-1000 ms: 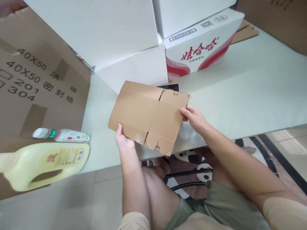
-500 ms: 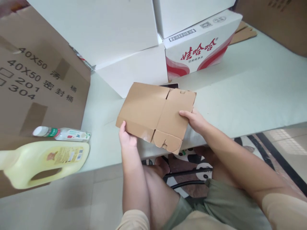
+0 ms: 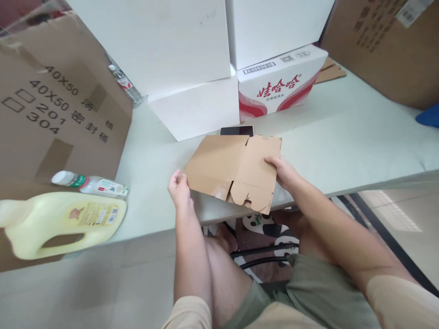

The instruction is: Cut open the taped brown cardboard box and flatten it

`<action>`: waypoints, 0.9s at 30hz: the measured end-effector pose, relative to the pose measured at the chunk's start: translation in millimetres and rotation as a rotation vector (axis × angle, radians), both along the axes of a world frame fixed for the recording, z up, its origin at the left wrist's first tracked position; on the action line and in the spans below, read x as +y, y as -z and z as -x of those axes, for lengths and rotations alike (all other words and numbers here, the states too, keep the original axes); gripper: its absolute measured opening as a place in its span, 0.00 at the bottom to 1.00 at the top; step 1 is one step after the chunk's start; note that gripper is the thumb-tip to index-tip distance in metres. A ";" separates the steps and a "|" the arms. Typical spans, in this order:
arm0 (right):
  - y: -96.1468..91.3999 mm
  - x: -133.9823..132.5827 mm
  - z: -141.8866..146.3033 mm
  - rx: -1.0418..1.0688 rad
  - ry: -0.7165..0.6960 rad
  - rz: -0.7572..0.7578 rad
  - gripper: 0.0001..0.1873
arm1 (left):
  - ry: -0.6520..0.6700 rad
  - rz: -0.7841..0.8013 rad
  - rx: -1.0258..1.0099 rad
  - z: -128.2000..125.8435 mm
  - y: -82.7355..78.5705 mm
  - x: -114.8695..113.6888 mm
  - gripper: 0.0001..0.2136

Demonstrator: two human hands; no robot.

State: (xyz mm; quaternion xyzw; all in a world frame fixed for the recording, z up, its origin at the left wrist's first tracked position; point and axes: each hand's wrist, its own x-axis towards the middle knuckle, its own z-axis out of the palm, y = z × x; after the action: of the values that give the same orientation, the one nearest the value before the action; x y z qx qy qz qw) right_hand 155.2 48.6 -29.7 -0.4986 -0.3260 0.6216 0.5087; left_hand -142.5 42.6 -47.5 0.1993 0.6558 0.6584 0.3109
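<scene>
A flattened brown cardboard box (image 3: 224,167) lies low over the front edge of the pale green table (image 3: 343,132), its flaps pointing toward me. My left hand (image 3: 179,188) grips its left corner, thumb on top. On the right side, my right hand (image 3: 283,171) holds the box with the thumb pressed on the upper face and the fingers underneath. A dark phone (image 3: 237,130) lies just behind the cardboard, partly covered by it.
White boxes (image 3: 192,59) and a red-printed carton (image 3: 276,87) are stacked at the back. A large brown carton (image 3: 58,109) stands at left, with a small bottle (image 3: 89,185) and a yellow jug (image 3: 61,222) before it. Another brown carton (image 3: 384,45) stands back right.
The cardboard has come down and lies flatter toward the table. My left hand slid to its left corner. The camera tilted up, showing more of the back.
</scene>
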 end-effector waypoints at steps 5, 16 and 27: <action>-0.2 1.2 -8.6 -0.054 0.036 -0.017 0.14 | 0.054 0.025 0.021 -4.4 -1.9 1.5 0.09; -13.6 -7.9 -33.8 -0.107 0.056 -0.063 0.17 | 0.383 0.156 0.211 -12.0 4.2 -4.4 0.07; -18.4 -19.8 -51.2 -0.134 0.026 -0.098 0.19 | 0.576 0.266 0.362 -16.3 10.1 -1.0 0.13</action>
State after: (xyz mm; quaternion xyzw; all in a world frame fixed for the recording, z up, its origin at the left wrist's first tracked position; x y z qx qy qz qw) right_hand 206.4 28.8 -11.4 -0.5177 -0.3828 0.5636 0.5176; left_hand -126.2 41.6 -57.6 0.4470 0.6972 0.4067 0.3856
